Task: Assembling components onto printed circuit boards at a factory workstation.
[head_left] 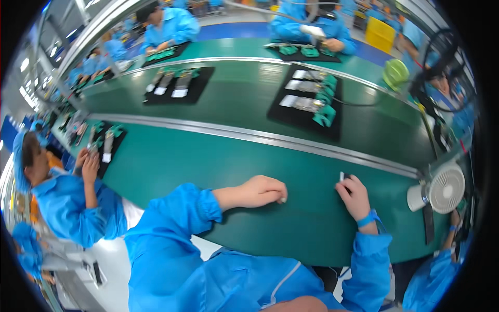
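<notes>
My left hand [262, 191] rests on the green tabletop [301, 223], its fingers curled in and nothing showing in them. To its right, my right hand [356, 197] pinches a small black-and-white piece [344, 177] at its fingertips, just above or on the table. The piece is too small to name. A blue strap [368, 218] circles my right wrist.
Beyond a metal rail, a dark green belt carries black mats [332, 117] with green-and-silver parts. A white fan [446, 188] stands at the right, near a light-green round object [395, 74]. A co-worker [70, 192] handles parts at my left; others sit across.
</notes>
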Demonstrator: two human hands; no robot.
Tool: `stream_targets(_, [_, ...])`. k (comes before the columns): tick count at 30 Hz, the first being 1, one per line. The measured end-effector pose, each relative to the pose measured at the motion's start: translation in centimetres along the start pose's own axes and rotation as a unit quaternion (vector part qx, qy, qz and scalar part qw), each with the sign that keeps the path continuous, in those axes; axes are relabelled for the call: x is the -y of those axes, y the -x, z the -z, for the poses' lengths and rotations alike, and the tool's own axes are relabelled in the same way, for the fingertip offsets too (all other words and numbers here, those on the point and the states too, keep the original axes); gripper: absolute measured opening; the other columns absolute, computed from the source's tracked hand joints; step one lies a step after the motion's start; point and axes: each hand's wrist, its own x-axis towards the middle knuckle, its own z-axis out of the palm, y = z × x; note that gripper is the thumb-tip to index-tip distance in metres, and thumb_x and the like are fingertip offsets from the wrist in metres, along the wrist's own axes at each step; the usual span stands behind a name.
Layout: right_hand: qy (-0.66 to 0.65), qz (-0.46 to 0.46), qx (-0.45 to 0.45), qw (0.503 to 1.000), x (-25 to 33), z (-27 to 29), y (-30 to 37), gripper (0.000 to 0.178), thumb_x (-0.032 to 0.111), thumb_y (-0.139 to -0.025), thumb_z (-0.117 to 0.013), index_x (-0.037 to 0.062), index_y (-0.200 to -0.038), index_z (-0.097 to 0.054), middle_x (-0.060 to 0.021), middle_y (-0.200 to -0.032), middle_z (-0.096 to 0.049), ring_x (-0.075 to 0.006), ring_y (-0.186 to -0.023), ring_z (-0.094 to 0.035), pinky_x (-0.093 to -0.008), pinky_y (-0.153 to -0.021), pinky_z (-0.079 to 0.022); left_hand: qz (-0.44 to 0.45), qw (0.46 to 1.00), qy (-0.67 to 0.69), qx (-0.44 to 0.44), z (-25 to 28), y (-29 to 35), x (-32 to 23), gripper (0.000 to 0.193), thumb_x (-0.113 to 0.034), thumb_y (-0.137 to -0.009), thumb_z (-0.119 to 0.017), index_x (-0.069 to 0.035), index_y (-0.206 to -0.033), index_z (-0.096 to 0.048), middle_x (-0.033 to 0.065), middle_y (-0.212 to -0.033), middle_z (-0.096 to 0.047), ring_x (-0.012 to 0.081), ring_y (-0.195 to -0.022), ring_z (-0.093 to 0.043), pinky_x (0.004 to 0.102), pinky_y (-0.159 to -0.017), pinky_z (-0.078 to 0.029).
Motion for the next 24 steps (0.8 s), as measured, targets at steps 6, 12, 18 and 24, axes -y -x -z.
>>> stream_targets(6, [-0.004, -0.005, -0.020, 1.000, -0.7, 0.4, 0.8, 0.015, 0.018, -0.087, -0.067, 0.0039, -0.083, -0.066, -0.0120, -0.077, -0.053, -0.0306, -0.069, -0.055, -0.0395, -0.060, -0.044, 0.041, 0.999, 0.030, -0.003, -0.7, -0.4, 0.2, 0.031, -0.021, -0.100, -0.045, -0.001, -0.086, -0.065, 0.0088, -0.084, -0.066, 0.0195, -0.076, -0.063, 0.0315, -0.071, -0.051])
stream_targets(12, [0.011, -0.007, -0.022, 1.000, -1.0, 0.5, 1.2, 0.015, 0.019, -0.087, -0.067, 0.0046, -0.082, -0.066, -0.0109, -0.076, -0.053, -0.0298, -0.068, -0.056, -0.0387, -0.059, -0.044, 0.158, 0.941, 0.008, -0.299, 2.7, -3.0, 2.9, 0.034, -0.029, -0.102, -0.043, -0.003, -0.100, -0.064, 0.0042, -0.090, -0.063, 0.0122, -0.079, -0.057, 0.0269, -0.064, -0.048])
stream_targets(18, [0.001, -0.026, -0.003, 1.000, -1.2, 1.7, 1.3, 0.016, 0.020, -0.088, -0.066, 0.0047, -0.083, -0.067, -0.0106, -0.077, -0.053, -0.0298, -0.069, -0.056, -0.0385, -0.060, -0.044, 0.267, 0.849, -0.202, -0.408, 12.1, -12.9, 7.9, 0.044, -0.020, -0.088, -0.057, 0.002, -0.126, -0.053, 0.0247, -0.123, -0.060, 0.0393, -0.115, -0.057, 0.0462, -0.098, -0.047])
stream_targets(24, [-0.025, -0.018, 0.021, 0.999, -1.7, 1.9, 1.3, 0.015, 0.019, -0.088, -0.065, 0.0038, -0.084, -0.067, -0.0110, -0.077, -0.052, -0.0301, -0.073, -0.056, -0.0383, -0.062, -0.044, 0.335, 0.876, -0.228, -0.262, 15.3, -16.5, 10.4, 0.020, -0.011, -0.083, -0.060, -0.004, -0.098, -0.072, 0.0192, -0.104, -0.069, 0.0360, -0.100, -0.067, 0.0428, -0.083, -0.056])
